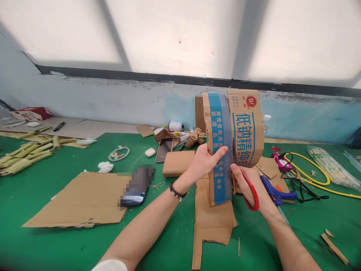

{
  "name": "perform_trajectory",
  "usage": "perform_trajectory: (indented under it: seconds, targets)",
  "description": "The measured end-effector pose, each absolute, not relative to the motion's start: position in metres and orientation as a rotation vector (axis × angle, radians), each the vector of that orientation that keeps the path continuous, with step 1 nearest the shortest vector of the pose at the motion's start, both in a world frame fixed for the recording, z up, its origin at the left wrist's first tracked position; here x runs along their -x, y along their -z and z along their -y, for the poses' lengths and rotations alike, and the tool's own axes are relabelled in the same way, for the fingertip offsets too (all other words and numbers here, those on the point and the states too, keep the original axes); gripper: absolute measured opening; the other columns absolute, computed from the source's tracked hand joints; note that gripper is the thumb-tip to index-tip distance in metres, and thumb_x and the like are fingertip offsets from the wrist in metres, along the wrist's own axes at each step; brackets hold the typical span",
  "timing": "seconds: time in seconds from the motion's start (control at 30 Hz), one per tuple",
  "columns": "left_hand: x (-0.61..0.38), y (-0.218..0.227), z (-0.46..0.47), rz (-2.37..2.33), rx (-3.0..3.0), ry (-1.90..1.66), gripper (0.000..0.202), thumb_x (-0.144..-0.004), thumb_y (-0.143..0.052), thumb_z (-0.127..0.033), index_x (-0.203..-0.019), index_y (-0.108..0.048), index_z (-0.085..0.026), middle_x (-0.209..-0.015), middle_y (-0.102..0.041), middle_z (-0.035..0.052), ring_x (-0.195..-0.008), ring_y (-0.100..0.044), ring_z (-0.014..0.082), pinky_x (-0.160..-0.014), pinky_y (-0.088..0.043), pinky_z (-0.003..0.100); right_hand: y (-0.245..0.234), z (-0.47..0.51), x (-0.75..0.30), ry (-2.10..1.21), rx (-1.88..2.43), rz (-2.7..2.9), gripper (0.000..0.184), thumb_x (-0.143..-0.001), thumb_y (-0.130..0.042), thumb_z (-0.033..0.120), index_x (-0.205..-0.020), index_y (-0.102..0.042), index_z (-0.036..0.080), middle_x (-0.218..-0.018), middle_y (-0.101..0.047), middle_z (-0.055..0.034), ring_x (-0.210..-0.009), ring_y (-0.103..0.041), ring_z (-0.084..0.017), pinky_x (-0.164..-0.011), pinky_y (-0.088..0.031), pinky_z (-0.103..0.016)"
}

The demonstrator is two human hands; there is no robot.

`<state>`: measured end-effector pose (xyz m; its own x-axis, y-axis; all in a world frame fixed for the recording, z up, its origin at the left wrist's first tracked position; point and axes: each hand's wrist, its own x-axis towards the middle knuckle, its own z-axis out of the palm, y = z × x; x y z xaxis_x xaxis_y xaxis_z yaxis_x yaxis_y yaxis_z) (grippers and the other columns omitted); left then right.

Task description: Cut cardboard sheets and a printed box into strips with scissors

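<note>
My left hand (207, 160) grips a strip of cardboard (221, 180) with a blue printed band, its thumb lying over the front. My right hand (245, 178) is closed on a pair of scissors (252, 194) with red handles. The scissor blades stand in a long slit between that strip and a wider printed cardboard flap (245, 128), which bends away to the right. Part of the blades is hidden by the cardboard. Beneath both hands a notched cardboard piece (213, 226) lies on the green table (158, 241).
A flat cardboard sheet (81, 199) and a pixelated dark object (138, 186) lie at left. Behind my left arm are a cardboard box (177, 163) and a phone (164, 149). At right lie a blue glue gun (278, 192), yellow cable (324, 180) and bagged sticks (334, 167).
</note>
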<state>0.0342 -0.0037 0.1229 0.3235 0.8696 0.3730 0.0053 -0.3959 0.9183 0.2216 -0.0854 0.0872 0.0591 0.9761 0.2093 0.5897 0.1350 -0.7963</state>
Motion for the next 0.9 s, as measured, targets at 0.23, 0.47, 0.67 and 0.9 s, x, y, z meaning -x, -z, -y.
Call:
perform_trajectory:
  seconds: [0.23, 0.47, 0.67, 0.9]
  targets:
    - [-0.0379, -0.1215, 0.0081, -0.777, -1.636, -1.253, 0.050, -0.101, -0.079, -0.062, -0.120, -0.084, -0.017, -0.128, -0.088, 0.0133, -0.121, -0.083, 0.0361, -0.108, -0.066, 0.046, -0.0828, 0.0872, -0.2220, -0.604, 1.496, 1.583, 0.076, -0.108, -0.043, 0.086, -0.062, -0.047, 0.026, -0.061, -0.058, -0.0021, -0.061, -0.049, -0.020, -0.062, -0.032, -0.034]
    - [-0.0400, -0.1192, 0.0076, -0.754, -1.586, -1.283, 0.049, -0.099, -0.080, -0.063, -0.116, -0.083, -0.016, -0.127, -0.088, 0.0136, -0.120, -0.083, 0.0359, -0.107, -0.066, 0.045, -0.0834, 0.0874, -0.2193, -0.609, 1.414, 1.537, 0.070, -0.111, -0.049, 0.076, -0.064, -0.061, 0.026, -0.070, -0.071, -0.0052, -0.069, -0.061, -0.023, -0.069, -0.046, -0.035]
    - [-0.0396, -0.1217, 0.0082, -0.747, -1.551, -1.263, 0.053, -0.098, -0.082, -0.064, -0.120, -0.083, -0.016, -0.134, -0.087, 0.0147, -0.124, -0.083, 0.0368, -0.108, -0.067, 0.047, -0.0862, 0.0874, -0.2155, -0.543, 1.436, 1.538, 0.074, -0.111, -0.046, 0.077, -0.062, -0.062, 0.025, -0.068, -0.072, -0.0077, -0.068, -0.063, -0.024, -0.067, -0.047, -0.036]
    - [-0.0363, -0.1176, 0.0012, -0.748, -1.603, -1.232, 0.053, -0.099, -0.081, -0.063, -0.120, -0.084, -0.015, -0.130, -0.088, 0.0143, -0.122, -0.083, 0.0374, -0.106, -0.068, 0.047, -0.0809, 0.0875, -0.2154, -0.670, 1.560, 1.511, 0.078, -0.105, -0.041, 0.092, -0.063, -0.053, 0.027, -0.056, -0.061, -0.0038, -0.055, -0.054, -0.021, -0.057, -0.039, -0.033]
